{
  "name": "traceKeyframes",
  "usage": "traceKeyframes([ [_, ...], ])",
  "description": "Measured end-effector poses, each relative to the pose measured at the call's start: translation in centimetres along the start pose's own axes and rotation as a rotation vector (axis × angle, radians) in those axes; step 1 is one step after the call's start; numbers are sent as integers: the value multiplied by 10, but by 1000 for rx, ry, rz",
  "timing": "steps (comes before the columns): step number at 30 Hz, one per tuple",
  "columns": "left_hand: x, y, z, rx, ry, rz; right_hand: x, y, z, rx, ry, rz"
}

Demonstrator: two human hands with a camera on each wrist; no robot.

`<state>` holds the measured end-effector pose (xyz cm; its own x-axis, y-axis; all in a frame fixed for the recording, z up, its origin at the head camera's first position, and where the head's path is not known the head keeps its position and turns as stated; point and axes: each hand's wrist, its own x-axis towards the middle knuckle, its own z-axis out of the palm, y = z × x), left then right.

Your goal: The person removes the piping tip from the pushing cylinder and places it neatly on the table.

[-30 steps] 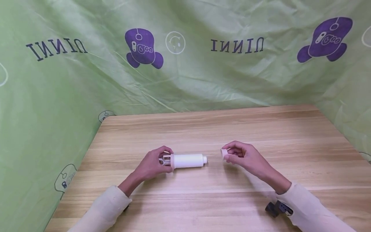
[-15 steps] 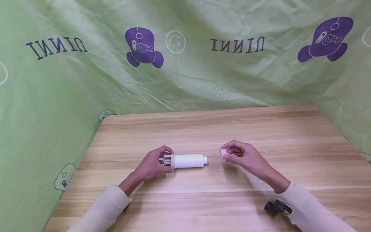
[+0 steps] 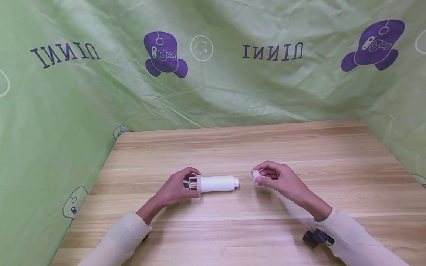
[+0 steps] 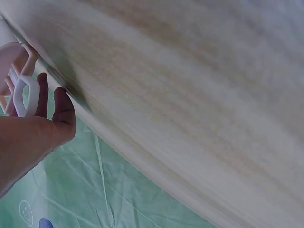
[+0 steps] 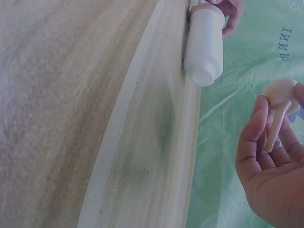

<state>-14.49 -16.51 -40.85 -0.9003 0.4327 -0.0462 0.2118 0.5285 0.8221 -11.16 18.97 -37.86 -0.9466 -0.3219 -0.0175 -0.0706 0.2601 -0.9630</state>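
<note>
My left hand (image 3: 174,187) grips a pale pink open-framed collar (image 3: 199,184) at one end of a white cylindrical bottle (image 3: 217,183). The bottle lies sideways close over the table, its small stubby neck (image 3: 236,183) pointing right. Inside the frame, a white oval loop (image 4: 18,97) shows in the left wrist view. Thumb and fingertips of my right hand (image 3: 281,178) pinch a small round pale cap (image 3: 255,176), held a short way right of the neck. A thin stem (image 5: 278,128) sticks out from this cap toward the palm in the right wrist view.
Under both hands is a wood-grain table (image 3: 213,236). Green printed cloth (image 3: 213,92) hangs behind it and along both sides. A black device (image 3: 317,237) is strapped beneath the right sleeve.
The right hand has drifted slightly left with the cap, narrowing the gap to the bottle's neck. The left hand and bottle have shifted a tiny bit right.
</note>
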Motion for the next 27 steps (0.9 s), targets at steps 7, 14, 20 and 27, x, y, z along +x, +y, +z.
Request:
traceKeyframes([
  [7,1,1,-2,-31,-10,-7,1,0,0,-7,3,0],
  [14,0,9,-7,-44,35,-35,2,2,1,-7,9,-12],
  [20,0,18,-12,9,83,-7,2,1,1,-2,7,-13],
  [27,1,24,-15,33,119,62,1,0,1,6,1,-14],
])
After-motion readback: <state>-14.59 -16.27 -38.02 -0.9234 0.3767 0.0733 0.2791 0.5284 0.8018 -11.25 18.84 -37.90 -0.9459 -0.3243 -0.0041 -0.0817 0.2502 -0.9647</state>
